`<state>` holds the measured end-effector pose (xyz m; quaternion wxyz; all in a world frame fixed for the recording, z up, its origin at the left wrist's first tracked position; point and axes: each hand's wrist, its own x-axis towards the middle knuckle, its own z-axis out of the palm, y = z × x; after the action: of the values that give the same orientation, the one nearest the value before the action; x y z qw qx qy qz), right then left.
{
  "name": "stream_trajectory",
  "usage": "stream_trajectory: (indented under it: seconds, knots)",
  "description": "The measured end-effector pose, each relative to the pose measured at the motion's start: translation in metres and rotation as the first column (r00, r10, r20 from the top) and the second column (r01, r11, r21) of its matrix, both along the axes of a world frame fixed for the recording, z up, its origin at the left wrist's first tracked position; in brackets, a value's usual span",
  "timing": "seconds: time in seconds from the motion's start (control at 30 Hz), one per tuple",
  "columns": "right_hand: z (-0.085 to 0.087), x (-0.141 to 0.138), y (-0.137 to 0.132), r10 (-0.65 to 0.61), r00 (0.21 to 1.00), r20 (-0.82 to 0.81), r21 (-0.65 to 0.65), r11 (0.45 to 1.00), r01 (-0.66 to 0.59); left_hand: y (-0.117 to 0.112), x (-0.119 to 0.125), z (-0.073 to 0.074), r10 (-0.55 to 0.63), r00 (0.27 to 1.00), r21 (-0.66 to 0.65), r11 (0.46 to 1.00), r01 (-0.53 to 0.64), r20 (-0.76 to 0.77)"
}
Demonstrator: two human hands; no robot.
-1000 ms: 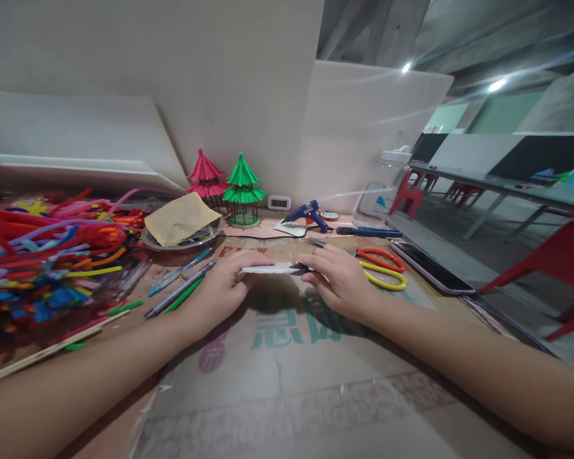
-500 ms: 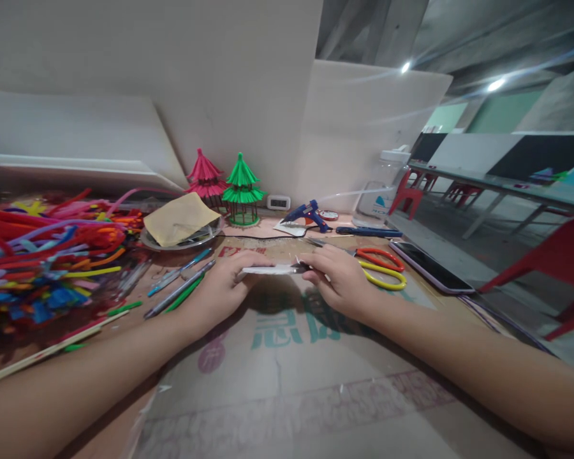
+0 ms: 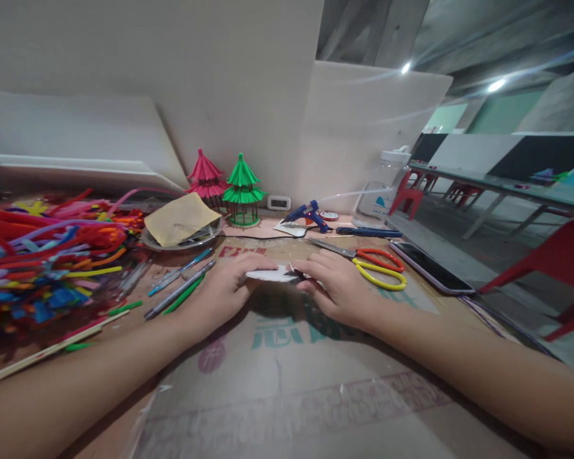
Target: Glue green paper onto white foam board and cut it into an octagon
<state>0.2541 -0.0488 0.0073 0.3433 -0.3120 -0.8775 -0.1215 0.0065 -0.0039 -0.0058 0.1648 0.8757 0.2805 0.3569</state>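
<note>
Both my hands meet over a flattened cardboard sheet (image 3: 287, 382) on the table. My left hand (image 3: 224, 287) lies on the left part of a flat white piece (image 3: 270, 275), fingers curled down on it. My right hand (image 3: 337, 287) pinches a small dark tool (image 3: 294, 273) against the white piece's right end; what the tool is I cannot make out. Red and yellow scissors (image 3: 375, 266) lie just right of my right hand.
A heap of coloured pipe cleaners (image 3: 43, 255) fills the left. Pens (image 3: 179, 287) lie beside my left hand. Behind stand a pink pagoda model (image 3: 205, 178), a green pagoda model (image 3: 242, 190), a blue glue gun (image 3: 307, 214) and a plate with yellow paper (image 3: 179, 223). A phone (image 3: 430, 266) lies right.
My right hand has slid slightly left along the white piece, so less of the piece shows between my hands. The scissors' blades are now uncovered.
</note>
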Motion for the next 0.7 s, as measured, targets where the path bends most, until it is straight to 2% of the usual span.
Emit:
stream_trajectory:
  seconds: [0.7]
  knots:
    - [0.0012,-0.0023,-0.0024,-0.005,1.0,-0.009,-0.026,1.0,0.004,0.0031,-0.0012,-0.0018,-0.023,1.0,-0.003,1.0,0.023,-0.017]
